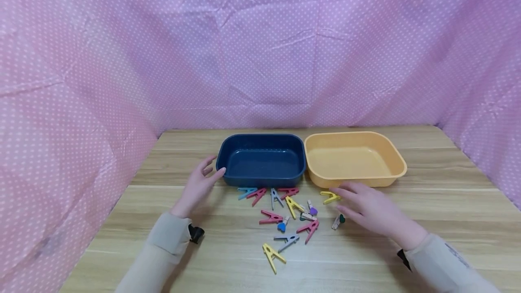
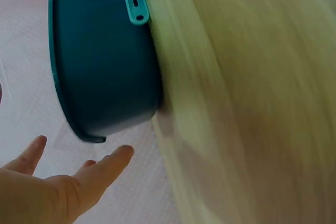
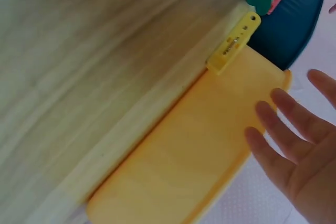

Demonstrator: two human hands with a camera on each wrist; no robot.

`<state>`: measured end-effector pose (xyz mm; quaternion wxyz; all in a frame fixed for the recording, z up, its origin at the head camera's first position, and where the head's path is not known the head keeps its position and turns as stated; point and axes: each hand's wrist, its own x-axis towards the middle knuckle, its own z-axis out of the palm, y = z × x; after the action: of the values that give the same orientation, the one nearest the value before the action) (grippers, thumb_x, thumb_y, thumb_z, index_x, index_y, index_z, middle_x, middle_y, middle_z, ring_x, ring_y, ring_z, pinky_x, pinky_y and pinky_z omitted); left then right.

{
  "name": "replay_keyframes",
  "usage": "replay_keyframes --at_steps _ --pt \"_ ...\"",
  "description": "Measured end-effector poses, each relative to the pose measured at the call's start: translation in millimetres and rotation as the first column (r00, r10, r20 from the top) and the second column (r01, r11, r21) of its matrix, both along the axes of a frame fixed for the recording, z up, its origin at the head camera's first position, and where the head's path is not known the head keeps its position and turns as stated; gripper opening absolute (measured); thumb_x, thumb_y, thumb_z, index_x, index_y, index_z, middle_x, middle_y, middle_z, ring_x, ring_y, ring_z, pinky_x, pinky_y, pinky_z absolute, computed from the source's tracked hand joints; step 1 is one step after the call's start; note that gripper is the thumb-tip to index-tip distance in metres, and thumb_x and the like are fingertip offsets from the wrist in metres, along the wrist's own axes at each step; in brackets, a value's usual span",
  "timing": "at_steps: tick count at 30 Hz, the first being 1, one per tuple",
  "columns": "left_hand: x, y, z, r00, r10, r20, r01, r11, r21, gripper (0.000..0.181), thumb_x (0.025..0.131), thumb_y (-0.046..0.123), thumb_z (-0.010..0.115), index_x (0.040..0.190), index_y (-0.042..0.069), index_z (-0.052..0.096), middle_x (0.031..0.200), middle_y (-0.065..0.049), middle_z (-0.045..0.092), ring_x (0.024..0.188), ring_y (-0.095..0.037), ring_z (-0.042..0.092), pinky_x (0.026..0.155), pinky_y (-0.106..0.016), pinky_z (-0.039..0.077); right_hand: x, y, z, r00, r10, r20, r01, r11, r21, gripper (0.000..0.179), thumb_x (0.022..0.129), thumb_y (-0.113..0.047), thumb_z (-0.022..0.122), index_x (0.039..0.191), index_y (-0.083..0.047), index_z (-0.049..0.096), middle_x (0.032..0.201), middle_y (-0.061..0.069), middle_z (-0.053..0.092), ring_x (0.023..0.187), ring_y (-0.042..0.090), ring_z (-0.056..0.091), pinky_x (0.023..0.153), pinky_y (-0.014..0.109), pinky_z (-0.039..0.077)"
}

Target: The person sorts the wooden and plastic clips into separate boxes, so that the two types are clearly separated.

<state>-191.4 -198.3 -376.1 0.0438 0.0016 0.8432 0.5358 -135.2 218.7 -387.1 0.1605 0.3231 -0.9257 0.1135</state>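
Note:
My left hand [image 1: 199, 188] is beside the left end of the navy blue bin [image 1: 260, 180], fingers loosely extended and holding nothing. In the left wrist view its fingers [image 2: 107, 169] are near the bin's corner; I cannot tell whether they touch. My right hand [image 1: 368, 207] hovers in front of the yellow-orange bin [image 1: 354, 181], its fingers [image 3: 286, 129] spread and nothing in them. Nearest to it are a yellow clothespin [image 1: 330, 197] and a small wooden clip with a dark green heart [image 1: 338, 221]. Both bins contain nothing visible.
Several plastic clothespins lie loose before the bins, among them a pink one [image 1: 270, 217], a grey one [image 1: 287, 240] and a yellow one [image 1: 273, 257]. Small heart clips, one blue [image 1: 282, 225], one purple [image 1: 312, 209], lie between them. Pink dotted cloth [image 1: 264, 58] hangs behind the wooden table [image 1: 228, 261].

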Motion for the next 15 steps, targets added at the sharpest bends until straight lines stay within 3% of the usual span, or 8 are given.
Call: replay_keyframes --at_steps 3,6,15 --pt "-5.4 2.7 -2.0 0.999 -0.011 0.051 0.008 0.998 0.055 0.063 0.094 0.036 0.058 0.147 0.016 0.032 0.157 -0.012 0.019 0.140 -0.037 0.026 0.105 -0.054 0.038 -2.9 -3 -1.5 0.994 -0.025 0.106 0.021 0.999 0.039 0.037 0.088 -0.030 0.066 0.123 -0.015 0.064 0.114 0.002 0.062 0.100 0.019 0.061 0.083 0.042 0.053" --pt "-10.4 4.9 -4.2 0.997 -0.008 0.082 0.003 0.998 0.060 0.061 0.094 0.034 0.058 0.147 0.016 0.033 0.156 -0.012 0.020 0.139 -0.035 0.028 0.106 -0.050 0.039 -6.7 -4 -2.2 0.987 -0.019 0.161 0.008 0.998 0.065 0.037 0.090 -0.030 0.064 0.123 -0.014 0.063 0.114 0.004 0.062 0.100 0.021 0.061 0.085 0.043 0.052" --pt "-18.6 10.5 -8.6 0.990 -0.004 0.144 -0.012 0.993 0.114 0.057 0.096 0.023 0.057 0.146 0.010 0.034 0.154 -0.016 0.023 0.131 -0.034 0.038 0.103 -0.045 0.043 -22.2 -4 -5.5 0.979 0.053 0.199 -0.079 0.989 0.121 0.031 0.088 -0.026 0.066 0.115 -0.013 0.067 0.105 0.004 0.063 0.093 0.021 0.060 0.081 0.042 0.052"
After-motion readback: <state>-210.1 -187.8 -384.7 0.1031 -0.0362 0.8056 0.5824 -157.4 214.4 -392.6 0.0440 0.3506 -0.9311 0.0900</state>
